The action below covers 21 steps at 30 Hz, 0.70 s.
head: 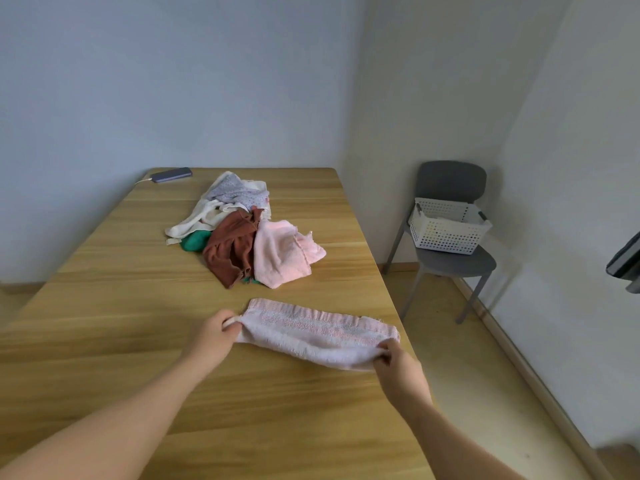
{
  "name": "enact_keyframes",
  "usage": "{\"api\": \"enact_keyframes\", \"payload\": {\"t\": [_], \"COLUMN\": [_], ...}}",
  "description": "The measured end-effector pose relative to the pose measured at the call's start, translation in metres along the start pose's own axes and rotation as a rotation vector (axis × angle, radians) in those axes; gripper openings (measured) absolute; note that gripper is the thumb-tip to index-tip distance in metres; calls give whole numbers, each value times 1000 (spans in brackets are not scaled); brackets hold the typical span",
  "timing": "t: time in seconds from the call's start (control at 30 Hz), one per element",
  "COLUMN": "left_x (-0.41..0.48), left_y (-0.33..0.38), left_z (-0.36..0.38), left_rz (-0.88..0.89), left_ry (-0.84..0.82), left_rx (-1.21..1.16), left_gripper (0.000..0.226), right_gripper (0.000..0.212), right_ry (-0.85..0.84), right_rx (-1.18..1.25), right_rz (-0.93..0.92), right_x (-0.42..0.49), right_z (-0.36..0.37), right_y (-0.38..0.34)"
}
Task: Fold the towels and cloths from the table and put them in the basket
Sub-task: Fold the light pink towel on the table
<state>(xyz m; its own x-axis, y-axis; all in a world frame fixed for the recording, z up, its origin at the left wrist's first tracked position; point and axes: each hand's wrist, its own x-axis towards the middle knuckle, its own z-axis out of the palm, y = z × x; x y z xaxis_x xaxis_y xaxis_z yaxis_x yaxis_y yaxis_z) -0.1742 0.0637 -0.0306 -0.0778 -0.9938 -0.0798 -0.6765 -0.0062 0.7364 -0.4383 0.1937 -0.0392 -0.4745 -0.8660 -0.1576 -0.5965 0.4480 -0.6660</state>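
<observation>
A pale pink towel [318, 332] lies folded lengthwise as a narrow strip on the wooden table [138, 341]. My left hand [216, 332] pinches its left end and my right hand [398, 368] pinches its right end. Further back on the table sits a heap of cloths: a pink towel [284, 252], a brown cloth [235, 247], a green cloth [194, 240], a cream cloth [204, 216] and a grey dotted cloth [235, 190]. The white perforated basket [446, 226] stands on a grey chair to the right, off the table.
The grey chair [450, 265] stands in the room's corner, right of the table. A dark phone [171, 174] with a cable lies at the table's far left corner. A dark object [627, 261] juts in at the right edge.
</observation>
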Motion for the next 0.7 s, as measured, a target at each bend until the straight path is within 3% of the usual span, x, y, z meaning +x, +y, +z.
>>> {"api": "enact_keyframes", "payload": {"t": [0.1, 0.2, 0.27, 0.4, 0.47, 0.6, 0.7], "left_x": [13, 21, 28, 40, 46, 52, 50], "left_y": [31, 58, 71, 92, 96, 72, 34], "left_z": [-21, -46, -64, -92, -94, -68, -29], "left_rz": [11, 9, 1, -109, -146, -185, -250], "left_ry": [80, 123, 78, -146, -198, -147, -112], "left_rx": [-224, -464, -638, -886, -816, -618, -324], "left_gripper": [8, 3, 3, 8, 8, 4, 19], "right_gripper": [5, 33, 51, 18, 20, 23, 25], "right_ry": [106, 190, 159, -67, -158, -112, -137], "right_rx": [258, 557, 773, 974, 953, 881, 820], "right_rz": [17, 36, 54, 117, 162, 382, 535], "right_x": [13, 26, 30, 37, 44, 59, 59], "right_z": [-28, -56, -74, -109, -116, -96, -60], "right_y": [-21, -34, -43, -63, -66, -45, -11]}}
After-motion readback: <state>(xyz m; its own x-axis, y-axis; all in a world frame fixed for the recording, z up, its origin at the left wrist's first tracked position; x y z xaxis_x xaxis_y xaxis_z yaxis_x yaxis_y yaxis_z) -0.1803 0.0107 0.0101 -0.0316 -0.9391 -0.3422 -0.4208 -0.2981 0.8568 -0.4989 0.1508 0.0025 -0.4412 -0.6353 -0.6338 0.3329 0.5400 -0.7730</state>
